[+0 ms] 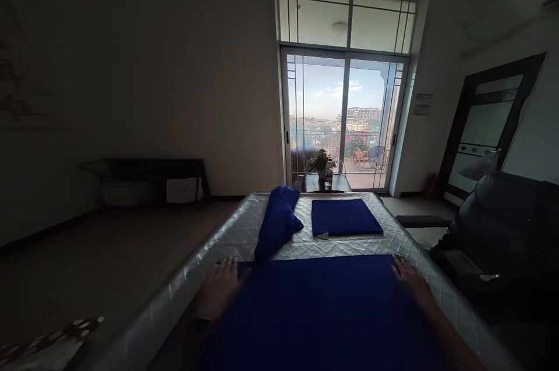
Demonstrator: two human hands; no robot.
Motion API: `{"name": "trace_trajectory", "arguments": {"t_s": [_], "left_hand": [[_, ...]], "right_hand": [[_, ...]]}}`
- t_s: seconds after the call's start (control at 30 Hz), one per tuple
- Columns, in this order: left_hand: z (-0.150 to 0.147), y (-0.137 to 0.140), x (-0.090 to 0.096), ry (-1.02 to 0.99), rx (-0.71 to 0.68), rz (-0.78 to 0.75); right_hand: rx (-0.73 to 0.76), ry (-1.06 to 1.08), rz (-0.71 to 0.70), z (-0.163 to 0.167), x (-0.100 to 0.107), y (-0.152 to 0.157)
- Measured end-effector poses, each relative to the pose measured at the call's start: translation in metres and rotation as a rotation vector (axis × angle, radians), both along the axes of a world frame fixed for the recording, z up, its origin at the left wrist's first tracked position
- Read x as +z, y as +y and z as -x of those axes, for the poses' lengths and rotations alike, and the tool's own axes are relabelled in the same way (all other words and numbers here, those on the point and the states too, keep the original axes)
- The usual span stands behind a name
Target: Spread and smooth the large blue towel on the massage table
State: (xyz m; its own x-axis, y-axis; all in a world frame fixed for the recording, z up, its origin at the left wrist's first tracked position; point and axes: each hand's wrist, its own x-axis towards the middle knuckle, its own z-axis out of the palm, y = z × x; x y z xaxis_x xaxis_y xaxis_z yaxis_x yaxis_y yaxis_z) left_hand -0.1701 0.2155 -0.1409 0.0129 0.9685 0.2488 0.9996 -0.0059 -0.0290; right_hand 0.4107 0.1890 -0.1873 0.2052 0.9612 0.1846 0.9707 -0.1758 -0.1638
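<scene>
A dark blue cloth [323, 307] lies spread flat across the near part of a silvery quilted surface [227, 231]. My left hand [220, 289] rests at its far left corner, fingers out and slightly blurred. On the far right corner lies my right hand [413, 279], its fingers extended and flat. Neither hand visibly grips the cloth. Beyond the far edge, a bunched blue cloth [279, 219] touches or nearly touches the spread one. To its right is a neatly folded blue cloth [345, 216] with a small white tag [322, 236] at its front edge.
Past the far end stands a small dark table [312, 184] with a potted plant [322, 162] and a bottle [329, 173], before a glass sliding door [314, 109]. A black armchair [502, 225] is close on the right. A dark low bench [152, 176] stands along the left wall.
</scene>
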Motion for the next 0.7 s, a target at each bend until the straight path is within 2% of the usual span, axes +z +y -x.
{"name": "trace_trajectory", "arguments": {"t_s": [0.1,0.2,0.27,0.33,0.4,0.47,0.6,0.7], "left_hand": [[-0.081,-0.019,0.012,-0.09,-0.315,0.025],[-0.152,-0.035,0.01,-0.158,-0.486,0.075],[-0.179,-0.04,0.005,-0.206,-0.536,0.141],[-0.185,-0.043,0.001,-0.243,-0.527,0.214],[-0.173,-0.044,0.0,-0.266,-0.49,0.26],[-0.143,-0.044,-0.001,-0.274,-0.437,0.273],[-0.052,-0.046,-0.008,-0.262,-0.257,0.236],[0.015,-0.049,-0.022,-0.245,-0.1,0.193]], "right_hand": [[0.004,-0.007,-0.002,0.0,0.002,-0.001],[0.003,-0.014,0.011,0.001,0.005,-0.002],[-0.012,-0.029,0.033,0.003,0.01,-0.003],[-0.025,-0.056,0.061,0.007,0.014,-0.005],[-0.025,-0.079,0.088,0.01,0.02,-0.007],[-0.025,-0.09,0.101,0.013,0.026,-0.011],[-0.045,-0.12,0.08,0.024,0.041,-0.02],[-0.011,-0.141,0.032,0.051,0.052,-0.025]]}}
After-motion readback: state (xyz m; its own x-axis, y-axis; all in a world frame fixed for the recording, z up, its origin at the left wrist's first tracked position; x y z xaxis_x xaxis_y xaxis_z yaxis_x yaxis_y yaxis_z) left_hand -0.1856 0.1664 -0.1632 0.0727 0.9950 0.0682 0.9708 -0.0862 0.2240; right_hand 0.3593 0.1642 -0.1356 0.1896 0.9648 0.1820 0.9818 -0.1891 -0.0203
